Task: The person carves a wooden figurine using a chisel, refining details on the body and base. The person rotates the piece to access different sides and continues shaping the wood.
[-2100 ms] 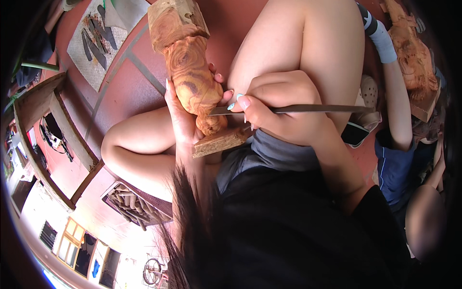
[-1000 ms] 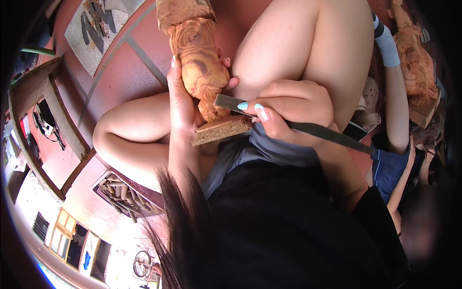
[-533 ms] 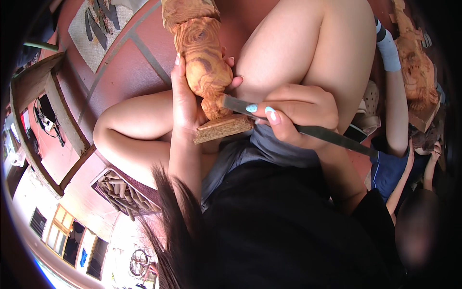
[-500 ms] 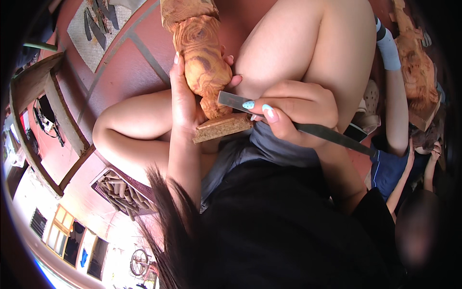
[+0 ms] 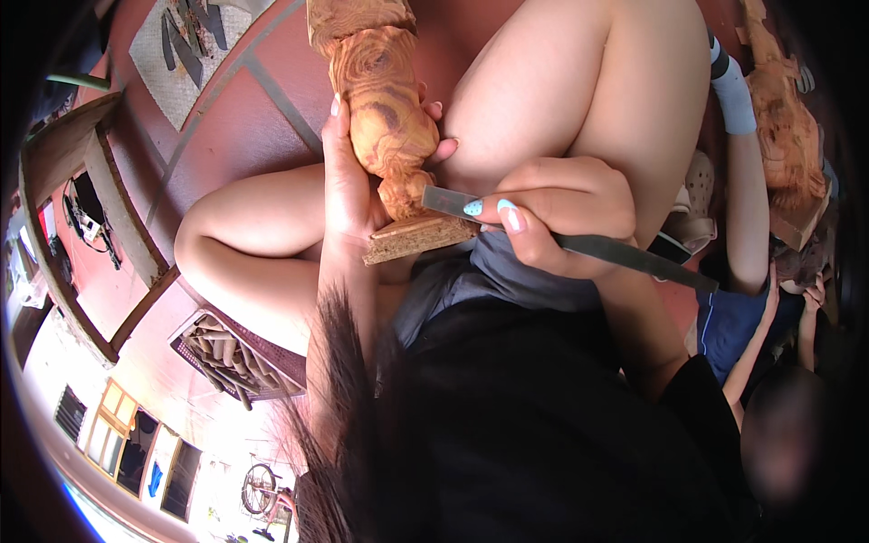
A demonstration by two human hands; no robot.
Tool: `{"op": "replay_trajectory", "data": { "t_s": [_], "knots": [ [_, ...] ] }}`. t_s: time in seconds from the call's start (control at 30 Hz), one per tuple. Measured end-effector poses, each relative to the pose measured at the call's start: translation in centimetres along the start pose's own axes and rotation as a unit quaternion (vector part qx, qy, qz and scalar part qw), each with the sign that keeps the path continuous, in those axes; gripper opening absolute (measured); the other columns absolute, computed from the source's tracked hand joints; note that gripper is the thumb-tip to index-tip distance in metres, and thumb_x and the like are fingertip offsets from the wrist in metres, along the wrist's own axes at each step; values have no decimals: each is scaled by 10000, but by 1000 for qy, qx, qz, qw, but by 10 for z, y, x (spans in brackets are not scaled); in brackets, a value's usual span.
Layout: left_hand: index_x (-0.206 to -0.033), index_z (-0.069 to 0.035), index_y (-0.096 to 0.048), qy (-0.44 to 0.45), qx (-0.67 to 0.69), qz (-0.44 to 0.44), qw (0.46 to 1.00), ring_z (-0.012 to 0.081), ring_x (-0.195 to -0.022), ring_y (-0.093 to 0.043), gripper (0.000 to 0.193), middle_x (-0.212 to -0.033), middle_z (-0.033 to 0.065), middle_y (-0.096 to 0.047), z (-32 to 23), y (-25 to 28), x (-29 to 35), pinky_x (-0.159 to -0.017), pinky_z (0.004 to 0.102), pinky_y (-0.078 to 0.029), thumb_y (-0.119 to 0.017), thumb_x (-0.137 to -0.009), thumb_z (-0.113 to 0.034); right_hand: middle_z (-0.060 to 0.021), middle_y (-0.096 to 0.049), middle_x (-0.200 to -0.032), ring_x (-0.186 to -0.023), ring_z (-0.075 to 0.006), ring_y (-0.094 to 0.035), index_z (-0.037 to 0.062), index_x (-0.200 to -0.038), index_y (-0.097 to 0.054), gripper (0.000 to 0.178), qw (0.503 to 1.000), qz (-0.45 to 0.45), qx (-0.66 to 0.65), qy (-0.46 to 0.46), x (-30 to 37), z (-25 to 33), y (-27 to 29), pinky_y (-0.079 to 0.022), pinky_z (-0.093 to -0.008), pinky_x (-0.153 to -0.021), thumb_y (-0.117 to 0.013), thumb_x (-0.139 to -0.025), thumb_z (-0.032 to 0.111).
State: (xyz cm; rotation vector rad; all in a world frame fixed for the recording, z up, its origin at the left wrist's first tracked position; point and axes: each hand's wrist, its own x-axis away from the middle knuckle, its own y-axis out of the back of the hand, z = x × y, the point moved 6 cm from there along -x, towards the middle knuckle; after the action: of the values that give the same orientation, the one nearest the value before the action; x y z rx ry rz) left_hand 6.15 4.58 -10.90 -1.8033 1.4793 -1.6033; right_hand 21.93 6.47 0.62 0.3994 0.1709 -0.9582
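A carved wooden figure (image 5: 380, 113) with swirling orange-brown grain lies over my lap, its flat base (image 5: 418, 239) toward my body. My left hand (image 5: 344, 185) is closed round its lower part; the thumb lies along the left side and fingertips show on the right. In my right hand (image 5: 575, 213) is a flat steel blade (image 5: 625, 258), long, dark and narrowing to its rear end. Thumb and fingers pinch it near the shiny, square front end. That end is at the narrow carved part just above the base; whether it touches the wood I cannot tell.
A mat (image 5: 186, 59) with several dark blades lies at the upper left. Left of my knee are a wooden frame (image 5: 127, 213) and a plastic basket (image 5: 285, 366) of small wooden pieces. At the right, another person (image 5: 738, 308) sits near a larger wooden carving (image 5: 783, 136).
The blade's front end has shifted slightly right and down, toward the base, with my right hand. My left hand keeps its hold on the wooden figure.
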Motion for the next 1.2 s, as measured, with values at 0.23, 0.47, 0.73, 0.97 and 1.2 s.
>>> {"op": "replay_trajectory", "data": {
  "t_s": [0.23, 0.47, 0.73, 0.97, 1.2],
  "knots": [
    [-1281, 8, -467, 4, 10, 14, 1000, 260, -1044, -608, 694, -1145, 154, -581, 0, -4, 0, -817, 449, -594, -395, -951, -598, -145, -652, -692, -543, -193, -628, -96, -786, -681, 129, 1000, -1, 10, 6, -3, 2, -2, -505, -268, -489, -571, -800, -31],
    [-1257, 23, -484, 5, 21, -4, 1000, 260, -1036, -611, 696, -1119, 165, -587, 2, -4, 2, -830, 450, -589, -402, -951, -596, -148, -653, -698, -540, -190, -625, -92, -775, -675, 122, 1000, -1, 10, 30, -7, 1, -4, -504, -272, -479, -567, -796, -39],
    [-1255, 22, -488, -7, 12, -5, 1000, 258, -1038, -609, 710, -1128, 161, -583, -2, -6, 2, -845, 451, -582, -428, -936, -610, -148, -654, -697, -506, -193, -616, -93, -773, -663, 118, 998, 32, 26, 50, -6, 4, -4, -503, -281, -461, -568, -801, -29],
    [-1245, 25, -500, -2, 3, -1, 1000, 259, -1026, -617, 715, -1105, 174, -599, 1, -3, 0, -841, 436, -584, -400, -941, -614, -155, -658, -701, -509, -190, -610, -90, -762, -669, 144, 999, 8, 27, 39, -8, 4, -4, -496, -287, -458, -556, -818, -22],
    [-1252, 18, -498, 17, 41, 10, 999, 260, -1009, -627, 707, -1096, 181, -611, 1, -6, 0, -837, 430, -586, -389, -947, -610, -95, -619, -646, -521, -204, -594, -35, -718, -649, 59, 998, -56, 0, 7, -11, 1, -1, -473, -302, -466, -652, -777, -31]
  ]
}}
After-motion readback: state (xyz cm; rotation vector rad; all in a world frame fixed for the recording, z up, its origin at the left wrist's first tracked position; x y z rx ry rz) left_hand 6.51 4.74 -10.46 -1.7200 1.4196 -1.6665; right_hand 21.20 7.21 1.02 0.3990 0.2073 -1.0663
